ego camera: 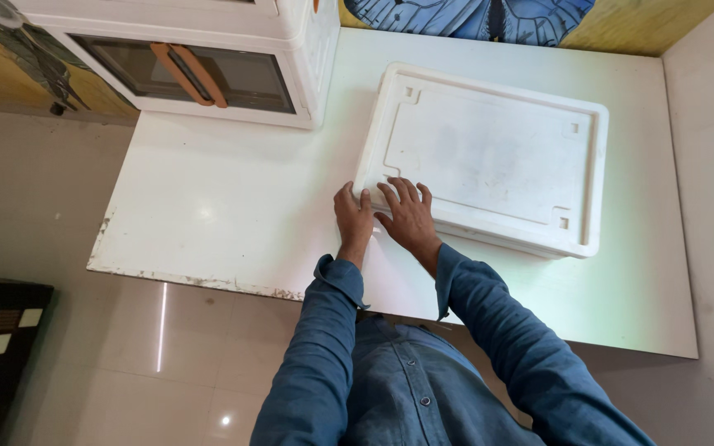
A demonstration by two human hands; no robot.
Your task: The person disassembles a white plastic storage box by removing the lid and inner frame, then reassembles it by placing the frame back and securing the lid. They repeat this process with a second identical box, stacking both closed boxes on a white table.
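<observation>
nearest the camera, two blue denim sleeves (489, 330) reach out over a white table (233, 206). the left hand (353, 216) lies on the table with its fingertips touching the near corner of a white tray (489, 157); its fingers are loosely curled and hold nothing. the right hand (409, 215) rests flat and spread on that same corner rim, pressing rather than gripping, so neither hand has closed on anything. the tray lies flat on the right half of the table, tilted a little off square. it looks like moulded foam or thin plastic (hard to tell which), so likely light, fairly stiff, and apt to dent or crack at the edges; the raised rim at the corners seems the best hold. farther off, at the table's back left, stands a white cabinet (307, 58) with orange handles (190, 74).
</observation>
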